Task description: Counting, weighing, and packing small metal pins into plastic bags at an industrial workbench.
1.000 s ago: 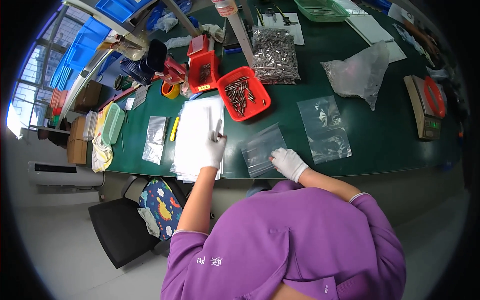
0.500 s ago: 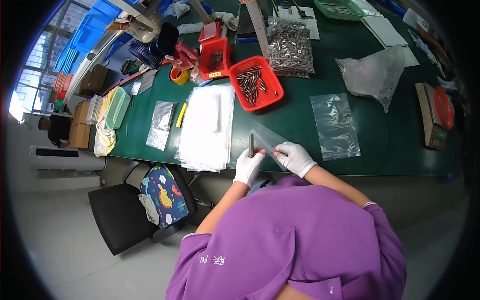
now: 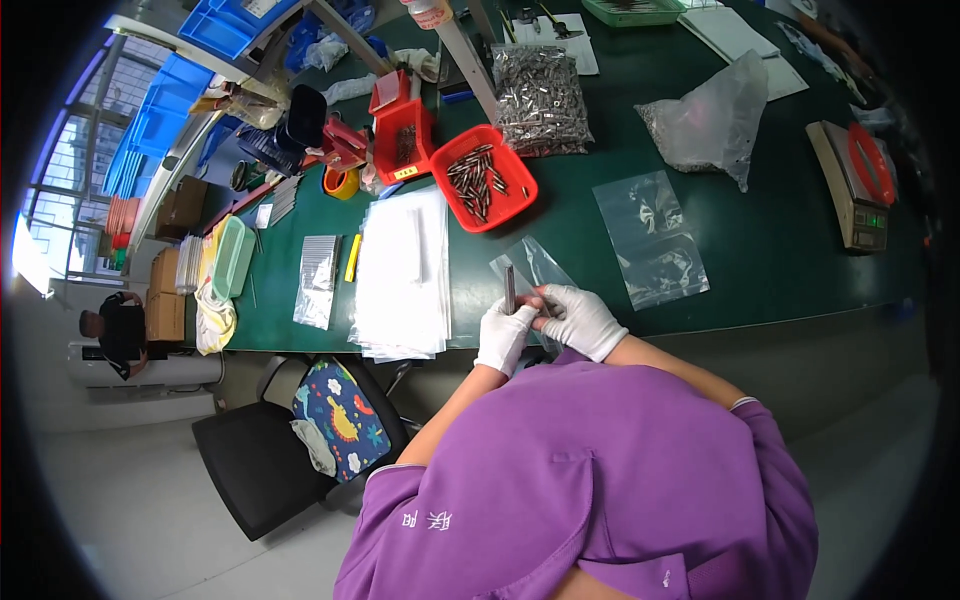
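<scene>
In its white glove, my left hand [image 3: 504, 338] is closed round a short bundle of thin grey metal rods [image 3: 510, 290] that stands up from its fingers. My right hand [image 3: 583, 322], gloved too, pinches a clear plastic bag [image 3: 543, 264] close beside them. The two hands' fingertips nearly meet, and the lower part of the bag is hidden behind them. Beyond the hands, a red tray [image 3: 526, 208] holds several pointed metal pins. To the right a flat clear bag [image 3: 655, 250] lies on the green table [image 3: 770, 240].
Left of my hands lies a stack of white and clear sheets [image 3: 385, 300], then a yellow marker-like stick [image 3: 353, 258] and a bag of rods [image 3: 318, 280]. Farther back are a filled bag of metal parts [image 3: 541, 105], another plastic bag [image 3: 715, 125] and a scale [image 3: 850, 200]. A chair [image 3: 255, 455] stands left.
My right hand has come in closer to my left, bringing the clear bag up beside the rods. The bag's upper end now spreads into two flaps. The whole view has shifted slightly.
</scene>
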Motion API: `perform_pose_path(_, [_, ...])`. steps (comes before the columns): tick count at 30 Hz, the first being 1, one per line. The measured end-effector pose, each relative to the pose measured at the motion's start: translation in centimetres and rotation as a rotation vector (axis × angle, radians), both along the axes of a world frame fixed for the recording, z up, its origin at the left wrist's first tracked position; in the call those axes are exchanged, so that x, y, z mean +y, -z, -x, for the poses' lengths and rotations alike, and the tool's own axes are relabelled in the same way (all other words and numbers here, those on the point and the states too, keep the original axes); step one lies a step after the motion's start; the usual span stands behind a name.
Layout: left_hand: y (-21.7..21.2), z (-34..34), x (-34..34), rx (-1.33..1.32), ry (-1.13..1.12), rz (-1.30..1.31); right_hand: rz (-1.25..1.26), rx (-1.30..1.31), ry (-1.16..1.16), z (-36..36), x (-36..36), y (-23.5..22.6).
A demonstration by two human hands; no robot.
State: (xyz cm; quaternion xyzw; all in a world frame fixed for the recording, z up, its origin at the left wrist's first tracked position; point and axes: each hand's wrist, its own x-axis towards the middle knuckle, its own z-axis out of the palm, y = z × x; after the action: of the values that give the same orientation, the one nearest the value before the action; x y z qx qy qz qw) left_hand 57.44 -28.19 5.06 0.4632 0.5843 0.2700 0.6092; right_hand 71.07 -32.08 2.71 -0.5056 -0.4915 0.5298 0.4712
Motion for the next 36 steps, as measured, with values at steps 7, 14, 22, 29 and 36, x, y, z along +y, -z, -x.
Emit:
perform_pose_path(7, [-0.7,0.9,-0.2,-0.186,-0.01,0.109,0.036,0.19,-0.019,-0.2,0.3,-0.3])
perform_pose_path(14, [-1.1,0.9,-0.7,0.006,0.089,-0.165,-0.159,-0.315,0.015,-0.5,0.5,-2.7])
perform_pose_path(22, [-1.7,0.8,-1.9,0.135,0.194,-0.312,-0.207,-0.747,0.149,0.0,0.7,-3.5])
perform_pose_path(29, [-1.4,1.0,-1.2,0.015,0.061,-0.247,-0.086,-0.605,-0.054,0.4,1.3,-4.2])
perform_pose_path(36, [-5.7,1.0,0.5,0.563,0.169,-0.729,-0.458,-1.094,-0.085,-1.3,2.6,-5.9])
